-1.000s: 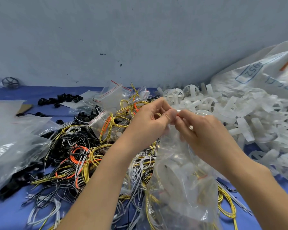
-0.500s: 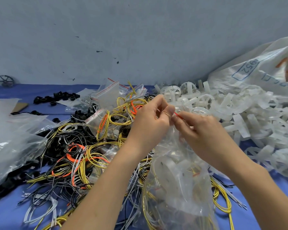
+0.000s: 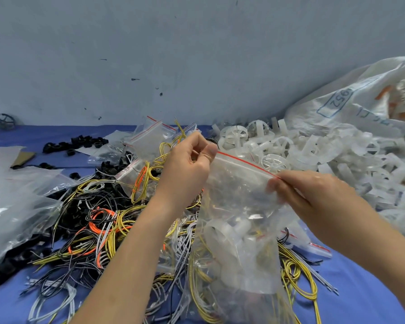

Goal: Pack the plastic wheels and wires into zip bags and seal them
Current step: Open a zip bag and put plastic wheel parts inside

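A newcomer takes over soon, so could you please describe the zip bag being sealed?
Over the blue table, between the wire tangle and the heap of white plastic wheels, the left hand and right hand pinch a zip bag by the ends of its red-lined top. Unlike the small bags lying behind, it is lifted and holds wheels and wires.

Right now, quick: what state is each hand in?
Left hand: closed, pinching the zip bag at the left end of its red seal strip.
Right hand: closed, pinching the strip's right end.
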Tool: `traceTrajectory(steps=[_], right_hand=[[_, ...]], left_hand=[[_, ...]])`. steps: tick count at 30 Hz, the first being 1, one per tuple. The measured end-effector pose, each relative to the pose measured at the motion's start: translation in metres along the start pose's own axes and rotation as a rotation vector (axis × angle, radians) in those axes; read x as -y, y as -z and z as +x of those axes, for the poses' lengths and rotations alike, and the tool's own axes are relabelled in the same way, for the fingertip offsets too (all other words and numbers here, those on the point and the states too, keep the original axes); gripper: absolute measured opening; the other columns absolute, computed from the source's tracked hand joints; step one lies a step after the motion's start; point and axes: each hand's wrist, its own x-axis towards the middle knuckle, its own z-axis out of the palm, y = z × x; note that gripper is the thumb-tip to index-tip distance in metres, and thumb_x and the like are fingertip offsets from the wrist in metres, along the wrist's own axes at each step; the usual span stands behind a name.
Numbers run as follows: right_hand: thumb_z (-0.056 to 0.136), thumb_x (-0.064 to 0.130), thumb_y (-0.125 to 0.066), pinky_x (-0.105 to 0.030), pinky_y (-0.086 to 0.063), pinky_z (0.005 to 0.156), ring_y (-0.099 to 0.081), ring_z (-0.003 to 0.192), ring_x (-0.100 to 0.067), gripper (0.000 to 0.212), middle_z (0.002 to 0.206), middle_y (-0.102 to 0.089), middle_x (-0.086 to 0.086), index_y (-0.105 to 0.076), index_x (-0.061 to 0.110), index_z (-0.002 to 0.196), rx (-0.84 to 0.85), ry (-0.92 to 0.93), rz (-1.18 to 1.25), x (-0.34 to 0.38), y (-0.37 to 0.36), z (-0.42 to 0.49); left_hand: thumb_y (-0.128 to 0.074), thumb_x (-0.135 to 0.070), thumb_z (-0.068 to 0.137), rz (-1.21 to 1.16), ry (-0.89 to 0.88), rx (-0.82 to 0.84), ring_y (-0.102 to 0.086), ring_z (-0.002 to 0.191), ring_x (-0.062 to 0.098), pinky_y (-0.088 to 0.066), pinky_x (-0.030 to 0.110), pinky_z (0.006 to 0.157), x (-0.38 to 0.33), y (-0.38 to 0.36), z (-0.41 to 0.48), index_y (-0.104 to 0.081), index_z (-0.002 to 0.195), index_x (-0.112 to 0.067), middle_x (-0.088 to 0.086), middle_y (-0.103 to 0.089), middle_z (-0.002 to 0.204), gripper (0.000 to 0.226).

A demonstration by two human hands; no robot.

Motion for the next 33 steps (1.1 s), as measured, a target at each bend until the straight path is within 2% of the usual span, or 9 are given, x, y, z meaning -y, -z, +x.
traceTrajectory(steps=[4,7,10,15,19,23,25,29,33], right_hand=[[0.084,0.062,-0.029,-0.037,-0.050,0.066,-0.061,0.070,-0.008,0.046,0.072,-0.067,0.020,-0.067,0.037,0.086,-0.031,-0.055,0.170,-0.010,0.012,-0.008],[0.083,0.058,-0.038,-0.025,-0.047,0.064,-0.062,0.069,-0.009,0.035,0.074,-0.068,0.023,-0.068,0.039,0.083,-0.060,-0.079,0.316,-0.017,0.017,-0.013],[0.088,0.048,-0.046,-0.014,-0.042,0.055,-0.058,0.060,-0.009,0.025,0.069,-0.067,0.019,-0.068,0.038,0.080,-0.106,-0.111,0.426,-0.022,0.021,-0.018],[0.097,0.039,-0.049,-0.012,-0.043,0.062,-0.060,0.066,-0.002,0.027,0.073,-0.068,0.018,-0.070,0.030,0.082,-0.240,-0.168,0.597,-0.026,0.018,-0.020],[0.100,0.036,-0.048,-0.031,-0.054,0.074,-0.064,0.075,-0.010,0.030,0.077,-0.070,0.008,-0.070,0.021,0.087,-0.376,-0.232,0.834,-0.022,0.017,-0.018],[0.106,0.028,-0.044,-0.044,-0.053,0.082,-0.067,0.083,-0.025,0.031,0.074,-0.068,0.006,-0.065,0.023,0.084,-0.460,-0.277,1.029,-0.021,0.030,-0.019],[0.106,0.030,-0.043,-0.044,-0.053,0.084,-0.066,0.081,-0.029,0.031,0.070,-0.065,0.010,-0.063,0.023,0.084,-0.513,-0.274,1.053,-0.027,0.046,-0.022],[0.107,0.026,-0.043,-0.022,-0.052,0.067,-0.062,0.068,-0.009,0.029,0.068,-0.061,0.010,-0.062,0.021,0.086,-0.657,-0.271,1.017,-0.057,0.094,-0.036],[0.107,0.026,-0.043,-0.018,-0.045,0.059,-0.055,0.060,-0.007,0.030,0.067,-0.058,0.012,-0.060,0.023,0.083,-0.787,-0.321,0.871,-0.107,0.150,-0.055]], left_hand=[[-0.056,-0.031,0.095,-0.024,-0.010,-0.005,-0.044,0.062,0.019,-0.045,0.045,0.062,0.000,0.003,0.002,-0.050,0.078,-0.009,0.014,-0.048,0.066,0.028],[-0.055,-0.036,0.091,-0.052,0.009,0.010,-0.050,0.067,0.029,-0.050,0.055,0.073,0.000,0.005,0.002,-0.051,0.080,-0.008,0.027,-0.054,0.080,0.030],[-0.056,-0.036,0.092,-0.038,-0.001,-0.008,-0.051,0.067,0.028,-0.051,0.052,0.074,-0.002,0.007,0.002,-0.053,0.078,-0.014,0.024,-0.057,0.079,0.026],[-0.056,-0.040,0.089,-0.049,-0.040,-0.025,-0.056,0.071,0.023,-0.053,0.048,0.066,-0.015,0.012,0.000,-0.057,0.082,-0.015,0.022,-0.060,0.086,0.026],[-0.058,-0.058,0.086,-0.023,-0.154,-0.068,-0.063,0.063,0.010,-0.055,0.033,0.062,-0.032,0.016,-0.006,-0.062,0.082,-0.024,-0.006,-0.066,0.073,0.035],[-0.059,-0.068,0.084,-0.031,-0.204,-0.085,-0.056,0.059,0.015,-0.047,0.042,0.049,-0.043,0.013,-0.008,-0.062,0.088,-0.021,-0.004,-0.062,0.070,0.047],[-0.057,-0.070,0.083,-0.016,-0.223,-0.059,-0.054,0.056,0.015,-0.041,0.039,0.041,-0.059,0.002,-0.004,-0.061,0.089,-0.024,-0.003,-0.061,0.070,0.047],[-0.060,-0.070,0.081,-0.105,-0.268,0.058,-0.051,0.049,0.007,-0.042,0.018,0.043,-0.112,-0.043,0.008,-0.064,0.085,-0.027,-0.008,-0.061,0.064,0.043],[-0.066,-0.048,0.087,-0.246,-0.228,0.216,-0.051,0.048,0.009,-0.044,0.021,0.047,-0.155,-0.118,0.024,-0.066,0.077,-0.021,-0.006,-0.061,0.058,0.028]])
